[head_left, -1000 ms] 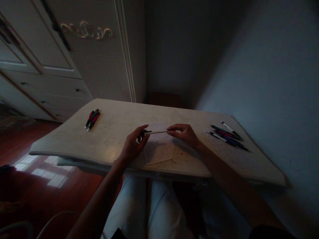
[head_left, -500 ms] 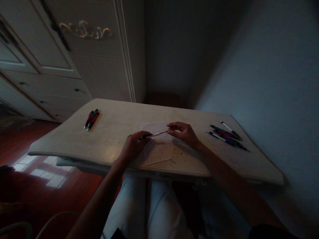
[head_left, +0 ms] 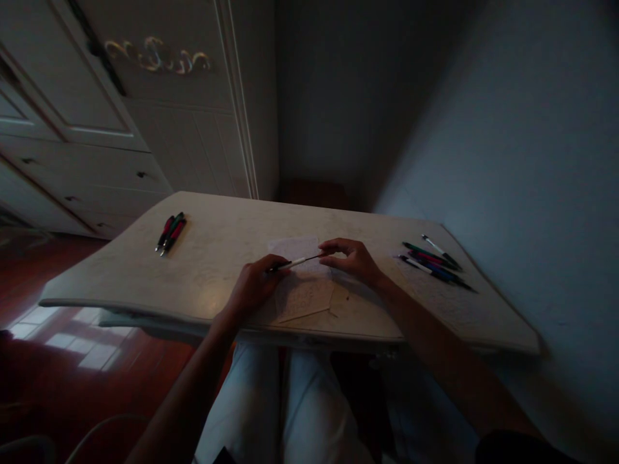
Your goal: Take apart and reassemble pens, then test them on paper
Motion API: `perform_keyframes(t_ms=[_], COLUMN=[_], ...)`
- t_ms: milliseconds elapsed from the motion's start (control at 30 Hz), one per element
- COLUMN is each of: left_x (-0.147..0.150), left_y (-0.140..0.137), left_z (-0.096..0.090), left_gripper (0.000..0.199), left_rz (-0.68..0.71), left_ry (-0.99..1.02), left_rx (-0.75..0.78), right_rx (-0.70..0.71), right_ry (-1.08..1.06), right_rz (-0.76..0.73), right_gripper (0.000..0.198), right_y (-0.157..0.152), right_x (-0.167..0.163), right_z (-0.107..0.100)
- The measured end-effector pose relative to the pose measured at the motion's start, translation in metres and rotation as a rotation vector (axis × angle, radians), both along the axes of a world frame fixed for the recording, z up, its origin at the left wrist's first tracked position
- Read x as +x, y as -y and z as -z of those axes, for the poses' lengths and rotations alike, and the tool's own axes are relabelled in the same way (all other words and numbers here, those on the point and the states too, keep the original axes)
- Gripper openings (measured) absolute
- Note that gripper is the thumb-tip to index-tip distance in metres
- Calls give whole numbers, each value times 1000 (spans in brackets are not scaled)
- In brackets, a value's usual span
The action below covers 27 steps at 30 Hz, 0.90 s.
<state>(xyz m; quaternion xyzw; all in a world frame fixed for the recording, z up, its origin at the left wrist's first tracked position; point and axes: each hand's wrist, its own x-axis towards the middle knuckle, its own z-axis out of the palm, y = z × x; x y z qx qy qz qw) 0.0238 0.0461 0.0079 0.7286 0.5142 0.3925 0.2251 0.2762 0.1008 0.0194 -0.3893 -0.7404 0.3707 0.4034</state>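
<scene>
Over the middle of the table, my left hand (head_left: pixel 258 280) is closed around a black and white pen barrel (head_left: pixel 294 263). A thin dark pen refill (head_left: pixel 313 257) sticks out of the barrel's right end. Its far end is pinched between the thumb and fingers of my right hand (head_left: pixel 349 258). Barrel and refill lie in one line, tilted slightly up to the right. Under them a written-on sheet of paper (head_left: pixel 302 299) lies on the table. The fingertips of my left hand are partly hidden.
On the table (head_left: pixel 227 225), several red, green and black pens (head_left: pixel 171 233) lie at the left. Several more pens (head_left: pixel 435 263) lie at the right, by another written-on paper (head_left: pixel 447 303). A wall (head_left: pixel 541 193) borders the right side; a white cabinet (head_left: pixel 193 142) stands behind at left.
The whole view has shifted slightly, so everything sits a little further left. Both hands keep their hold on the pen barrel and the refill, with almost no other movement.
</scene>
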Motion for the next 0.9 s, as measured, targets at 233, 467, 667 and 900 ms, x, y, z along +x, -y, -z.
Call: perform_keyframes(t_ms=[233, 467, 667, 900], left_x=[-3, -4, -3, -5], left_y=[-2, -4, -3, -5], left_z=[5, 7, 4, 8], left_gripper=[25, 25, 28, 25], left_rz=[-43, -41, -58, -49], left_ry=[12, 33, 40, 38], left_rx=[42, 32, 15, 11], right_rx=[65, 278, 190, 199], right_ry=[-118, 145, 341, 481], right_rz=[88, 556, 191, 21], right_gripper=[46, 25, 18, 11], right_y=[-18, -43, -30, -23], right_x=[26, 84, 68, 43], right_z=[-11, -9, -5, 7])
